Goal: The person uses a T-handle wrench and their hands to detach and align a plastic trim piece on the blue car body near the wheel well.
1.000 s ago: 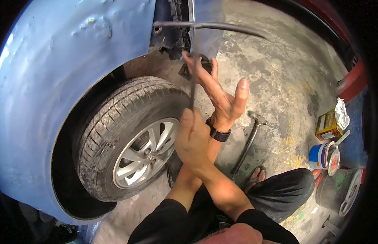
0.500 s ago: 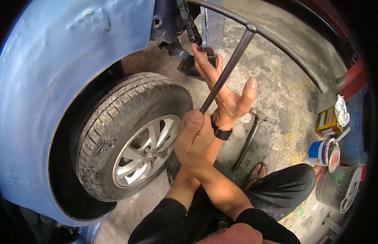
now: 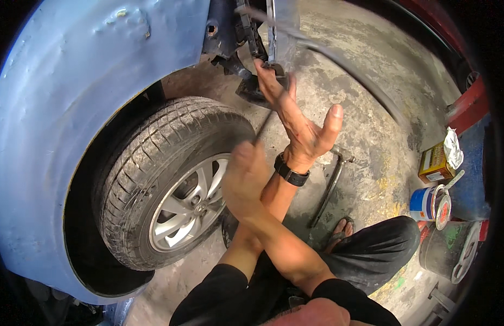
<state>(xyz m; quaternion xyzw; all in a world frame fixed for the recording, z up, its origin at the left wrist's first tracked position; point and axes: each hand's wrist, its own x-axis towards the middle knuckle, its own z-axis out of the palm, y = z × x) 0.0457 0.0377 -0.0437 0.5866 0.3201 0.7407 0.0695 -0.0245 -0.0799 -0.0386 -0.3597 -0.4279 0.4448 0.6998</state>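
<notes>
My forearms cross, with the right one on top. My right hand (image 3: 245, 173), blurred by motion, is closed around the thin dark handle of a long-headed body hammer (image 3: 366, 81). Its curved metal head, smeared too, spans the space above my other hand. My left hand (image 3: 299, 130), with a black watch (image 3: 290, 170) at the wrist, reaches up with its fingers stretched and its thumb standing apart. Its fingertips touch the dark bracket (image 3: 269, 68) at the lower end of the car's exposed front edge; part of that contact is hidden.
A dented light-blue fender (image 3: 100, 81) arches over the wheel (image 3: 176, 179) on my left. On the concrete floor lies another hammer (image 3: 330, 187), near my sandalled foot (image 3: 343, 231). At right stand a yellow tin (image 3: 437, 163), a blue-and-white can (image 3: 423, 202) and a dark bucket (image 3: 447, 252).
The body hammer and my right hand have swung left and slightly down, toward the car's edge, and are blurred now. My left hand keeps its place.
</notes>
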